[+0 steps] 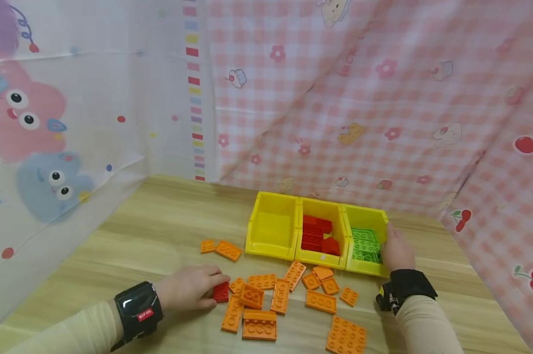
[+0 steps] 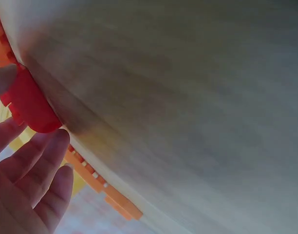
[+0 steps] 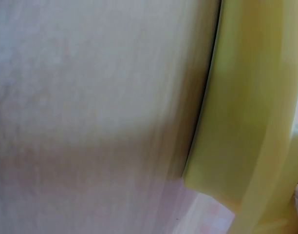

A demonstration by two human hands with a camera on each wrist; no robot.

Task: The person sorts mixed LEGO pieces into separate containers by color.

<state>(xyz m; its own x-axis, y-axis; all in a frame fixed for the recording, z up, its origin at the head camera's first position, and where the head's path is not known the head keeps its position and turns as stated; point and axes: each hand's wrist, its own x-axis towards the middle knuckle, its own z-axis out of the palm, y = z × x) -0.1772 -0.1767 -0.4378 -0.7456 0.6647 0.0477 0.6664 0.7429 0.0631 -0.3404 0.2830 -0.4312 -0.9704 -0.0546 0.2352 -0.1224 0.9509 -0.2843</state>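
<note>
My left hand (image 1: 188,287) pinches a red brick (image 1: 220,292) at the left end of the scattered orange bricks (image 1: 262,281). In the left wrist view, the thumb lies on one side of the red brick (image 2: 34,105) and fingertips touch the other. My right hand (image 1: 398,248) is at the right wall of the right-hand yellow bin (image 1: 370,267), which holds green bricks (image 1: 365,244). Its fingers are mostly hidden, so their grip is unclear. The right wrist view is filled by the bin's yellow outer wall (image 3: 236,122) and the tabletop.
Joined to that bin are a middle yellow bin (image 1: 316,258) holding red bricks (image 1: 312,233) and an empty left yellow bin (image 1: 272,228). Two orange bricks (image 1: 228,250) lie left of the bins. A square orange brick (image 1: 346,335) lies near the front. Patterned cloth (image 1: 293,98) hangs behind.
</note>
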